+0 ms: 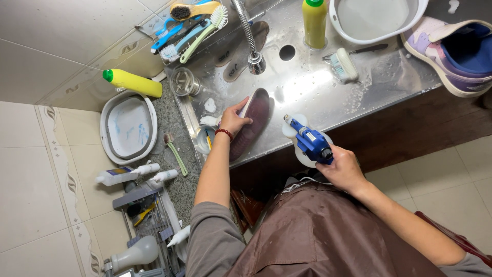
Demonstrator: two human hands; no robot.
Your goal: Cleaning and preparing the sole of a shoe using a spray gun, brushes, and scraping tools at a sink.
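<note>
I see my left hand (234, 119) pressed flat on a dark insole (251, 123) lying on the wet steel surface (328, 92) just below the faucet (249, 38) — its near end hides behind my wrist. My right hand (344, 168) grips a blue spray bottle (309, 142), fingers closed round it. Right of the faucet stands a yellow bottle (314, 21); its label is unreadable.

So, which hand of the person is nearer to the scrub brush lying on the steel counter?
The right. The right hand, gripping the blue spray bottle, is below the scrub brush, at the counter's front edge. The left hand rests on the dark shoe, farther to the side.
</note>
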